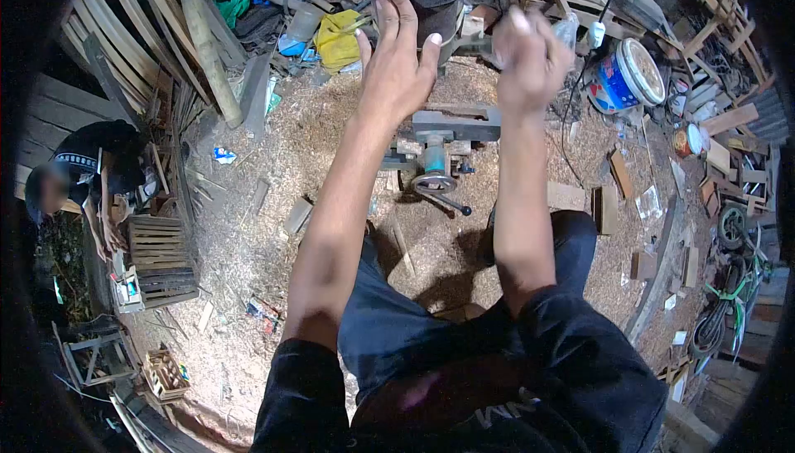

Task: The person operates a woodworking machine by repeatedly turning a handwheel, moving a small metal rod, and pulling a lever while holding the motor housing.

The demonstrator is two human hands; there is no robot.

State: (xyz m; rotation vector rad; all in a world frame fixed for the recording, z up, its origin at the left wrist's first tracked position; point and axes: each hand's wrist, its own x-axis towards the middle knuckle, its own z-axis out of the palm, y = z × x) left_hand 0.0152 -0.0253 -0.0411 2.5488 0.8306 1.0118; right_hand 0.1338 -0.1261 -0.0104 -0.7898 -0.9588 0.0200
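My left hand (396, 72) is raised with its fingers spread, in front of the dark machine housing (414, 18) at the top of the head view; nothing shows in it. To its right my right hand (532, 68) is up, fingers partly curled and smeared by motion, and I cannot tell whether it holds anything. Below and between the hands is a machine part with a teal body (433, 155). On its near side are a metal handwheel (435, 183) and a lever with a black knob (465, 210). A grey metal bed (476, 127) lies just behind it.
Wood shavings (248, 254) cover the floor. A blue and white bucket (623, 76) stands right, among wood scraps. Another person (91, 163) sits at the left by a slatted crate (161, 258). Long wooden strips (124, 39) lean upper left; a yellow sack (339, 43) lies behind.
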